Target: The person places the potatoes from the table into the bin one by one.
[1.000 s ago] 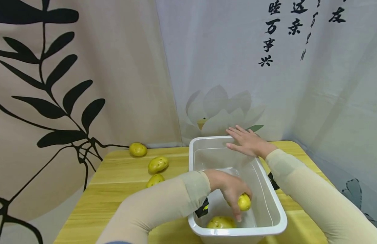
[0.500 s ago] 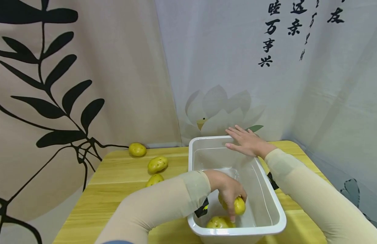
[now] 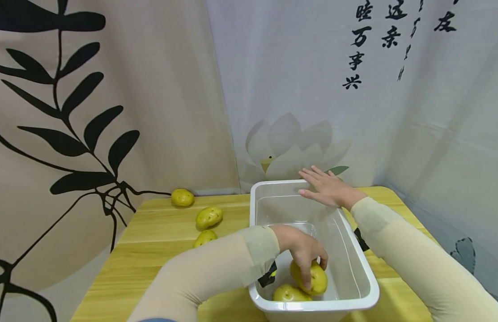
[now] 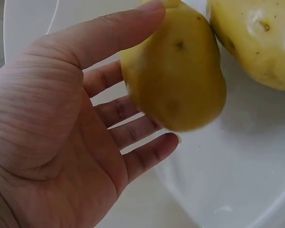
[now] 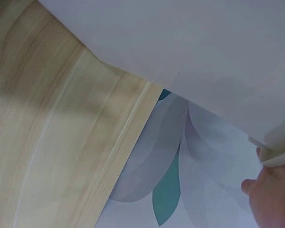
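Observation:
Inside the white plastic bin (image 3: 313,306), my left hand (image 3: 303,250) holds a yellow potato (image 3: 316,281) between thumb and fingers. In the left wrist view the thumb lies on the near side of this potato (image 4: 180,71), and the fingers reach behind it. A second potato (image 3: 290,293) sits beside it at the near end of the bin, and the two look to be touching. My right hand (image 3: 329,188) rests on the bin's far right rim with its fingers straight and spread. Only part of the right hand (image 5: 275,194) shows in the right wrist view.
Left of the bin, three potatoes lie on the wooden table (image 3: 160,255): one at the back edge (image 3: 182,197), one in the middle (image 3: 209,217) and one partly behind the left sleeve (image 3: 205,238). A printed curtain (image 3: 172,112) hangs behind the table.
My left hand has brought its potato slightly left and toward the near end of the bin, beside the other potato. More of the held potato shows now. The right hand has stayed put.

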`<state>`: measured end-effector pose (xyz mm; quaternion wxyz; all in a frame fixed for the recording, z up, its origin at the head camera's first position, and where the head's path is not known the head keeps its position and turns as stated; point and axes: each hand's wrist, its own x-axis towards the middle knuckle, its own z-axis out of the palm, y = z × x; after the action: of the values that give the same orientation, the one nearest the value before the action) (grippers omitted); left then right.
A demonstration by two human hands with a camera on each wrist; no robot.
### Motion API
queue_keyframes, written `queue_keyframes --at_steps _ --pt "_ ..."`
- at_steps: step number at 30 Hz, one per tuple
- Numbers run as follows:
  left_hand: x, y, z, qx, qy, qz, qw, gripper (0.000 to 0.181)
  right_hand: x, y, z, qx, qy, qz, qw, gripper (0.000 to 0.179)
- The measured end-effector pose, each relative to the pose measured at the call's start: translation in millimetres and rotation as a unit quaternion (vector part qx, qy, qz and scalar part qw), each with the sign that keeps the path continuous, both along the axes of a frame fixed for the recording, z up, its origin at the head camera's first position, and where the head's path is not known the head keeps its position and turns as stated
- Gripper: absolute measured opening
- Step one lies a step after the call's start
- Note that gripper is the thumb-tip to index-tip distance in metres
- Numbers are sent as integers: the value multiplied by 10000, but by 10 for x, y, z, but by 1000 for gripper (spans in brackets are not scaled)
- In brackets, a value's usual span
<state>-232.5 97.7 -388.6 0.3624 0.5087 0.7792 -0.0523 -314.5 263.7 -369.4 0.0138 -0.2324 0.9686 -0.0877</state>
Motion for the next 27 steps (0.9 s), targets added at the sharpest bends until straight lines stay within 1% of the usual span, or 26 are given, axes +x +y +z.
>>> queue_keyframes --at_steps 7,12,18,23,27 --pt "-15 7 -3 100 -198 47 9997 63 -15 -4 -20 3 41 22 10000 75" --pt "-25 18 -15 180 -149 26 9997 65 -9 -17 -23 -7 7 5 10000 74" --pt "-39 27 -20 394 -28 -8 9992 66 -18 -20 -30 -33 -51 -16 10000 73" --pt "-46 34 -1 524 66 -39 9986 65 -34 -13 -43 -49 0 20 10000 74" --pt "-62 40 27 577 83 2 9983 64 -58 2 -44 -15 12 9 10000 74"
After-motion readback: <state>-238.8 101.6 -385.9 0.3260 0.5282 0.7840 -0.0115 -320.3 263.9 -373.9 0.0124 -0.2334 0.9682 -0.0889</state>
